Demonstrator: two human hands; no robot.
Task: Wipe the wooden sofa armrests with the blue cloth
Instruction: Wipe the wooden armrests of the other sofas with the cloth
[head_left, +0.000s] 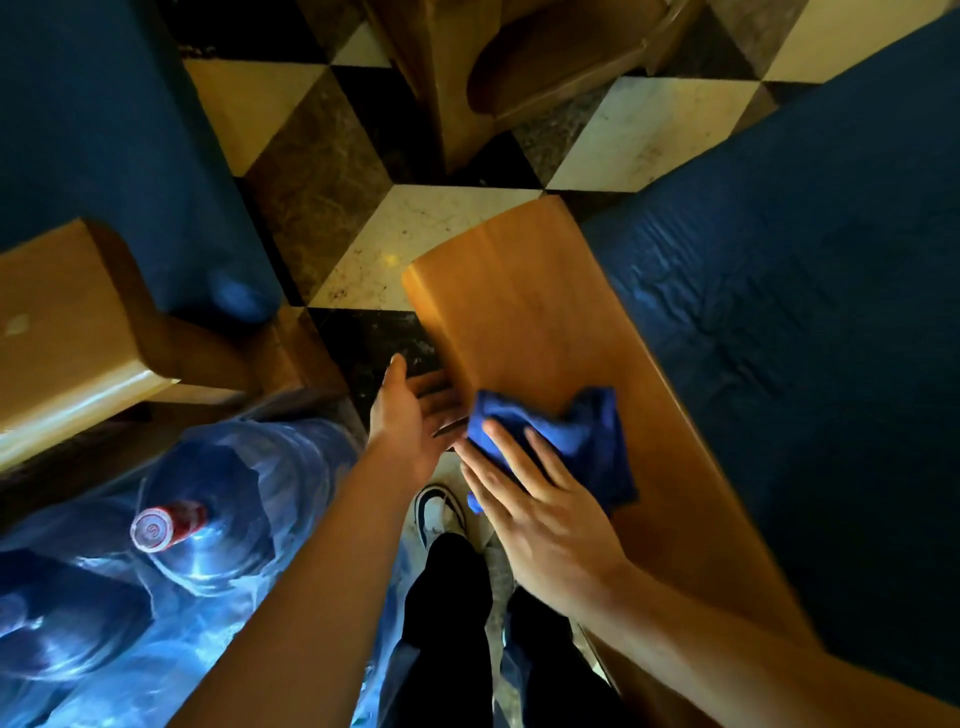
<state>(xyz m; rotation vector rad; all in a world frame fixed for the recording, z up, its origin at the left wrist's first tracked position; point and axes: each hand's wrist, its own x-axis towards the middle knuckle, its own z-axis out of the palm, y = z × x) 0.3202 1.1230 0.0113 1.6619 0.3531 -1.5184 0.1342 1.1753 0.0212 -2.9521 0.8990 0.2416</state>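
1. Head view, the thing to handle: the blue cloth (566, 441) lies bunched on the flat top of the wooden armrest (524, 312), toward the armrest's near end and close to its left edge, with one corner hanging just past that edge. It looks soft, limp and light (it will crumple and slide, not hold a shape), so I judge that it is best worked with a flat palm pressing it down, or gathered in a loose fistful from its middle.
2. The armrest itself looks hard, smooth and polished, so the cloth should glide easily; the pressure has to come from the hand.
3. Right hand (540, 514): its grip is spread wide, fingers straight and flat, lying on the near-left part of the cloth and pressing it to the armrest. Nothing is pinched or curled round.
4. Left hand (415, 415): fingers relaxed and open, palm turned toward the armrest, just beside its left edge near the cloth. It holds nothing; whether it touches the wood I cannot tell.
5. Left of the armrest, a large water bottle (208, 519) stands on the floor.
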